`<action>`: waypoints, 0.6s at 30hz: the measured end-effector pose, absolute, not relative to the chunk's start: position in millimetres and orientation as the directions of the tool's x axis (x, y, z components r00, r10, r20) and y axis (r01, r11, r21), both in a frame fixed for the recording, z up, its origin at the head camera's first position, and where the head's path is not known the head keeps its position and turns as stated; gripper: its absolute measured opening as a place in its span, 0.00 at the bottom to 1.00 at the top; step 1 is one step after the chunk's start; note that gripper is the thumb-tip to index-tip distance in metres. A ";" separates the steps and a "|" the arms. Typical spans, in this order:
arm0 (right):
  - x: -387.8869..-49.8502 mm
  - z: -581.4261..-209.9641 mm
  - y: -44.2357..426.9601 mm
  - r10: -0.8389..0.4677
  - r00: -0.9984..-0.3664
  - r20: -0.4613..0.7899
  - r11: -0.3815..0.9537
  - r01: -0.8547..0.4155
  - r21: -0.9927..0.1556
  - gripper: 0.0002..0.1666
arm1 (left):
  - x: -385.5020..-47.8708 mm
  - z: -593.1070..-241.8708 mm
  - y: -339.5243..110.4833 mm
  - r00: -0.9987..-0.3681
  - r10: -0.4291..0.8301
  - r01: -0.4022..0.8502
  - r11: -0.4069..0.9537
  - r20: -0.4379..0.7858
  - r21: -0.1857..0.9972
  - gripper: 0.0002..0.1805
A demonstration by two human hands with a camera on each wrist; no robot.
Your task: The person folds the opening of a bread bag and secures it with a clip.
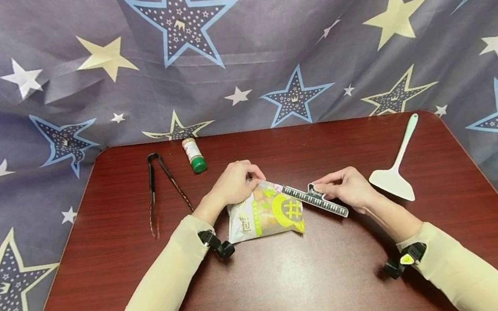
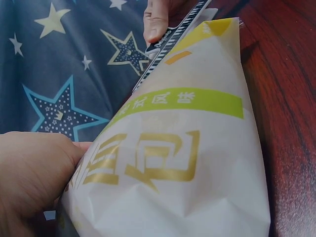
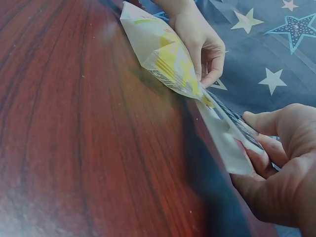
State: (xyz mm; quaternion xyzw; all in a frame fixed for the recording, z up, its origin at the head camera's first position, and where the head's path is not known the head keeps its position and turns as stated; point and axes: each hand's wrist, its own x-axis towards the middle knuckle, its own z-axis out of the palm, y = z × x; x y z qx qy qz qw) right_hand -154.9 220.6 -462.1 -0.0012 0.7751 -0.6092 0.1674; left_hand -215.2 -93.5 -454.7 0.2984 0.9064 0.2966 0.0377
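Note:
A white, yellow and green plastic food bag (image 1: pixel 264 214) sits on the table in front of me. My left hand (image 1: pixel 235 183) pinches the bag's top edge between thumb and fingers. In my right hand (image 1: pixel 346 188) is a long clip with a piano-key pattern (image 1: pixel 325 205), pinched at its black handle. The clip slants across the bag's upper right edge. In the right wrist view the clip's jaws stand apart at the near end, with the bag's corner (image 3: pixel 205 96) at the far end. How far the bag reaches between them is hard to see.
Black-handled tongs (image 1: pixel 153 185) lie at the left, and a green-capped bottle (image 1: pixel 194 155) lies near the back edge. To the right is a white spatula (image 1: pixel 393 180) with a pale green handle. A star-patterned cloth (image 1: pixel 237 72) hangs behind the table (image 1: pixel 296 287).

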 end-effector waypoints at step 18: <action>-156.7 -461.9 215.7 -0.202 -0.945 -0.258 0.275 0.198 -0.941 0.22 | -215.5 -456.2 -93.5 -0.814 0.569 0.530 0.640 0.120 0.556 0.10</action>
